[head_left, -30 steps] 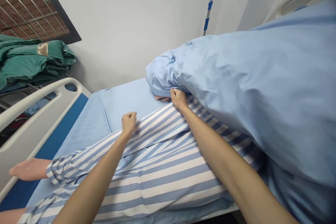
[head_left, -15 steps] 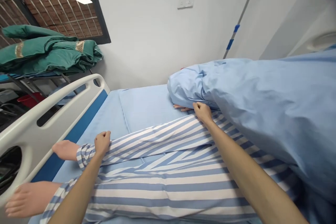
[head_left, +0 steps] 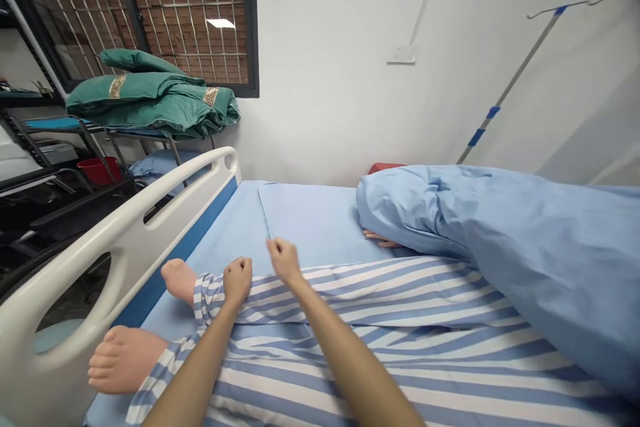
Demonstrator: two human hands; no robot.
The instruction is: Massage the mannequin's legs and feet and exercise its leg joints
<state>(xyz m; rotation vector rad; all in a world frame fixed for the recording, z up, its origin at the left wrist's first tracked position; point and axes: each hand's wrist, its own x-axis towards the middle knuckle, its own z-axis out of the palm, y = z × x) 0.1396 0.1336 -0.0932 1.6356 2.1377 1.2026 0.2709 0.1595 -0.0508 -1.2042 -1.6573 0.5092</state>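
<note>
A figure that looks like a manikin lies on the bed in blue-and-white striped trousers (head_left: 400, 287); its near foot (head_left: 127, 359) and far foot (head_left: 179, 280) are bare. My left hand (head_left: 238, 279) is closed in a fist against the far trouser leg, just above the cuff; its fingertips are hidden. Close to its right, my right hand (head_left: 283, 259) is also a fist, at the far edge of that leg, with nothing visible in it. A light blue quilt (head_left: 500, 233) covers the upper body. The figure's hand (head_left: 381, 239) shows beneath its edge.
At the left stands the bed's white and blue end board (head_left: 165, 197). Folded green bedding (head_left: 155, 103) lies on a rack under the barred window. A drip pole (head_left: 515, 83) leans into view by the wall, and a red bucket (head_left: 100, 171) sits beyond the board.
My right hand has left the quilt's edge and come left along the far leg, close to my left hand. My left hand stays near the cuff. The view has shifted left and up.
</note>
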